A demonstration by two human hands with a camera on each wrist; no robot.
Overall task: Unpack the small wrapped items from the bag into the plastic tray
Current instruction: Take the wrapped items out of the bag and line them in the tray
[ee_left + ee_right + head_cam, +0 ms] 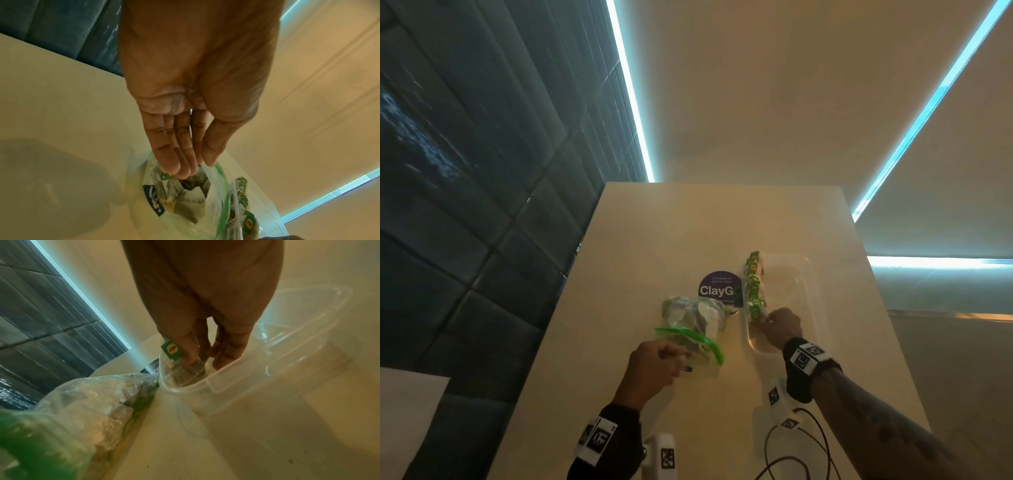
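Gripping a green-tagged wrapped tea bag (186,362), right hand (781,328) fingers (190,344) lower it into the clear plastic tray (812,294); left hand (654,364) pinches the clear green-zip bag (693,325) mouth. Risk: toppling the standing row beside the fingers.

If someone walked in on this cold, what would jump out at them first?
Probably the row of green-tagged tea bags lined along the left wall of the clear plastic tray, where the right hand is setting another in. Beside it, the left hand pinches the mouth of a green-edged plastic bag with more inside, on the pale table.
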